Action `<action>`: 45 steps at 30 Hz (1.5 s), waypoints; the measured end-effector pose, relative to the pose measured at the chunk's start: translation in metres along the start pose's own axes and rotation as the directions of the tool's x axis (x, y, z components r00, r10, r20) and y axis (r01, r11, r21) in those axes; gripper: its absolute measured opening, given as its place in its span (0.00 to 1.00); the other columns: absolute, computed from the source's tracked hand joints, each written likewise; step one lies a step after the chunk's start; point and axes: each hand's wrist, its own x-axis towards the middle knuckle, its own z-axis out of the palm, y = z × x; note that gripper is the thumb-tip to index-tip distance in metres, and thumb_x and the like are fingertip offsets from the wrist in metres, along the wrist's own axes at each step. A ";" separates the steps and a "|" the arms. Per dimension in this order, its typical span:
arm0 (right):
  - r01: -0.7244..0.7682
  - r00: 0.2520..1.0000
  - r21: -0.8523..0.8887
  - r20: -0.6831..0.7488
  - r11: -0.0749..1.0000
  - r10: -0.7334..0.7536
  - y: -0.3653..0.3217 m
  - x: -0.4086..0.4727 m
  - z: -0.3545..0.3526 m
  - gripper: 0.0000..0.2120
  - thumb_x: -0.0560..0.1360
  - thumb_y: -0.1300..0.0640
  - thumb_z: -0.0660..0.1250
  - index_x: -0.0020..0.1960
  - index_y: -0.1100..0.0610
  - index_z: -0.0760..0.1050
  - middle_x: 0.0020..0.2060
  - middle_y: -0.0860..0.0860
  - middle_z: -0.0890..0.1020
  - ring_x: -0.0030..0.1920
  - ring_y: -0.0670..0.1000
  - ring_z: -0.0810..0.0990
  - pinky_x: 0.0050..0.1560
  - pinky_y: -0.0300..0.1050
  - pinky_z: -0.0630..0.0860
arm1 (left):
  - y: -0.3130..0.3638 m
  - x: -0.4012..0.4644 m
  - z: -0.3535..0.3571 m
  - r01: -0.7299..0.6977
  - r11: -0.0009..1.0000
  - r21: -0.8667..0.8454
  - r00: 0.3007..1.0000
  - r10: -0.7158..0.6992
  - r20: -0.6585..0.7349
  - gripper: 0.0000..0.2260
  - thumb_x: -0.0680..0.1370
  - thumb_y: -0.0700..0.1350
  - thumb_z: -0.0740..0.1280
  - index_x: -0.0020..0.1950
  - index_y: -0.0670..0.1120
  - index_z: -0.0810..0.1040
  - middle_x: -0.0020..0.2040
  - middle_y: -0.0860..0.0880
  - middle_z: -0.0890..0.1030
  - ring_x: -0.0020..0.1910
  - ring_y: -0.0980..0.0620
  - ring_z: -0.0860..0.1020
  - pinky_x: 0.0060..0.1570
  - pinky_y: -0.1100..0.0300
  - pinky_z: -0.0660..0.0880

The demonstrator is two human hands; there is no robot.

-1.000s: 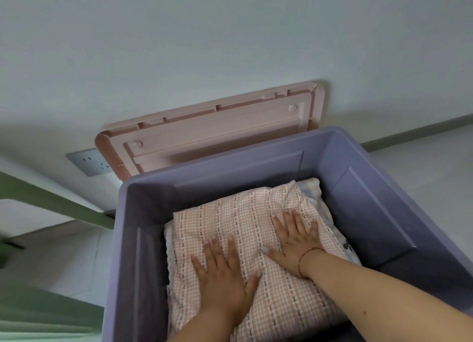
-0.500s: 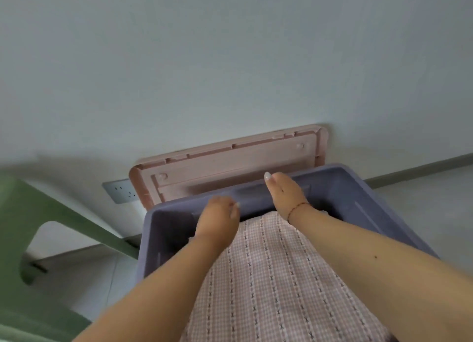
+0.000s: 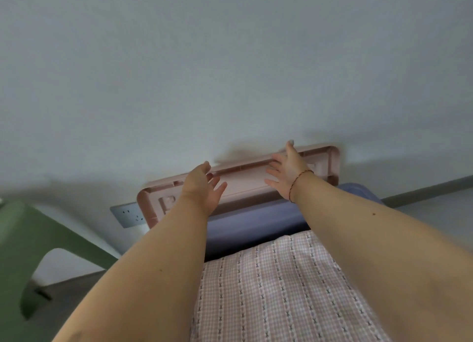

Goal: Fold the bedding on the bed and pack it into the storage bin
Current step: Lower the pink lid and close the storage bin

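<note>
Both hands are up at the pink rectangular plastic lid that leans against the pale grey-white wall behind the lavender plastic storage bin. Your left hand has its fingers spread and relaxed, at or just short of the lid's top edge, gripping nothing. Your right hand is spread too, palm toward the lid's ribbed inner face, thumb up near the top rim; contact is likely but you cannot tell for sure from here.

The folded pink-checked bedding with dark stitched stripes already sits in the bin, low in the frame between your forearms. So the step in hand looks like closing up.

To do it well: take the lid by its long top edge with both hands well apart, near the corners. Tip it forward off the wall and keep it level. Line its back rim up with the bin's far wall first, then lower it. The bedding may ride high, so press it flat if the lid rocks.

Around you: a silver wall socket just left of the lid, a green plastic stool at far left, grey floor, and a dark skirting strip along the wall's base at right.
</note>
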 end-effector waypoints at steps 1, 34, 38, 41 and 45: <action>0.002 1.000 0.017 0.015 1.000 -0.002 0.001 0.000 0.001 0.38 0.77 0.32 0.44 0.75 0.58 0.58 0.75 0.56 0.60 0.73 0.56 0.62 0.69 0.58 0.62 | 0.001 0.000 0.002 -0.003 1.000 -0.010 1.000 0.003 -0.001 0.20 0.82 0.46 0.60 0.73 0.41 0.66 0.73 0.45 0.66 0.72 0.45 0.66 0.66 0.47 0.69; 0.243 0.969 0.315 -0.130 0.917 -0.213 -0.011 -0.159 0.001 0.04 0.80 0.63 0.60 0.53 0.61 0.72 0.43 0.57 0.80 0.44 0.53 0.81 0.36 0.42 0.82 | -0.006 -0.169 -0.009 -0.097 0.979 -0.178 0.977 0.060 -0.206 0.06 0.79 0.43 0.67 0.45 0.42 0.76 0.32 0.47 0.80 0.34 0.51 0.81 0.46 0.55 0.80; 0.226 0.971 0.345 -0.150 0.911 -0.184 -0.013 -0.174 0.003 0.07 0.80 0.66 0.59 0.46 0.59 0.73 0.40 0.57 0.79 0.40 0.52 0.80 0.31 0.39 0.80 | -0.005 -0.183 -0.012 -0.074 0.989 -0.126 0.979 0.048 -0.200 0.04 0.79 0.42 0.68 0.46 0.42 0.76 0.29 0.48 0.75 0.30 0.52 0.79 0.39 0.56 0.81; 0.266 0.962 0.387 -0.171 0.883 -0.215 -0.028 -0.185 0.002 0.08 0.79 0.67 0.59 0.43 0.60 0.72 0.37 0.56 0.78 0.36 0.51 0.80 0.30 0.37 0.79 | 0.005 -0.188 -0.005 -0.070 0.993 -0.099 0.980 0.050 -0.195 0.10 0.76 0.49 0.70 0.46 0.43 0.76 0.35 0.47 0.77 0.32 0.50 0.78 0.34 0.56 0.80; 0.298 0.954 0.383 -0.133 0.874 -0.267 -0.034 -0.204 -0.005 0.09 0.79 0.68 0.59 0.42 0.60 0.73 0.28 0.51 0.80 0.30 0.46 0.82 0.31 0.39 0.79 | 0.010 -0.205 0.004 -0.163 0.984 -0.070 0.965 0.145 -0.218 0.11 0.77 0.50 0.69 0.45 0.43 0.76 0.35 0.46 0.79 0.34 0.51 0.79 0.35 0.58 0.80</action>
